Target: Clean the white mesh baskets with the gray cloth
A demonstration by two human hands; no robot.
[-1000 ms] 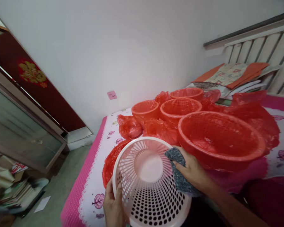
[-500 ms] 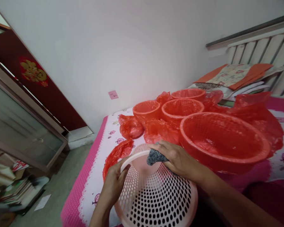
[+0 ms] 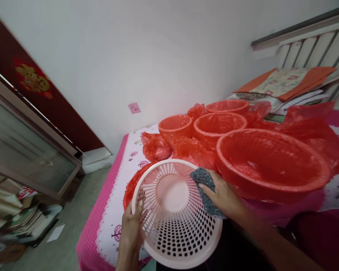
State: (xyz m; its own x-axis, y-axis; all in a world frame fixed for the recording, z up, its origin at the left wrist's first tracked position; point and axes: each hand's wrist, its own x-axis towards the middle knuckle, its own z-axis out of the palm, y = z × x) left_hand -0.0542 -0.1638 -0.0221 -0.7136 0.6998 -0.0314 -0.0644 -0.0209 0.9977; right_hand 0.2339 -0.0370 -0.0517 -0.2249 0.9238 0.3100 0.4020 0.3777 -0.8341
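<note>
A pale pink perforated plastic basket is tilted with its open mouth facing me. My left hand grips its left rim, the thumb lying inside the edge and the other fingers hidden behind. At the upper right of the rim, my right hand is closed on a dark grey cloth, which presses against the rim and the outer wall.
Several red plastic-wrapped baskets, the largest beside my right arm, stand on the bed cover. Crumpled red plastic bags lie among them. Folded bedding is piled near the radiator. A glass-panelled door is at left.
The basket has turned so its mouth and whole rim face me more. My right hand has moved the cloth right and slightly down along the rim. The left hand still holds the left edge.
</note>
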